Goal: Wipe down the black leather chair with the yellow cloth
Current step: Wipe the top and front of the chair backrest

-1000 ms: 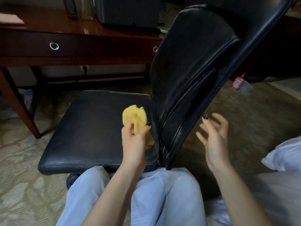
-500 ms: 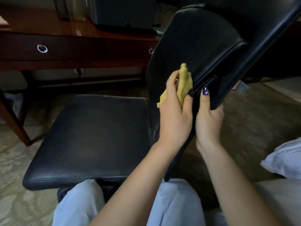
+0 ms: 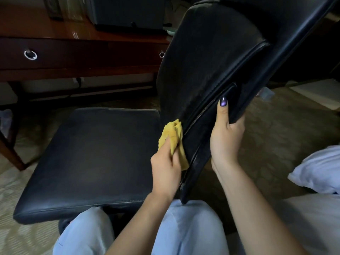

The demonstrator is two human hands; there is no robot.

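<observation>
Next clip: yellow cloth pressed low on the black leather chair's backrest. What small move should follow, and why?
Probably slide the left hand with the crumpled yellow cloth upward along the black leather backrest: the cloth sits low, near the seat cushion, the dull surface above it looks unwiped, and the right hand grips the backrest's side edge, steadying it.

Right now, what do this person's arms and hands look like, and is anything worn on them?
The left forearm and right forearm are bare; no sleeves, watch or bracelet show. The right hand has a thumbnail painted glossy dark purple. No rings show on it or on the left hand, whose nails are mostly hidden.
</observation>
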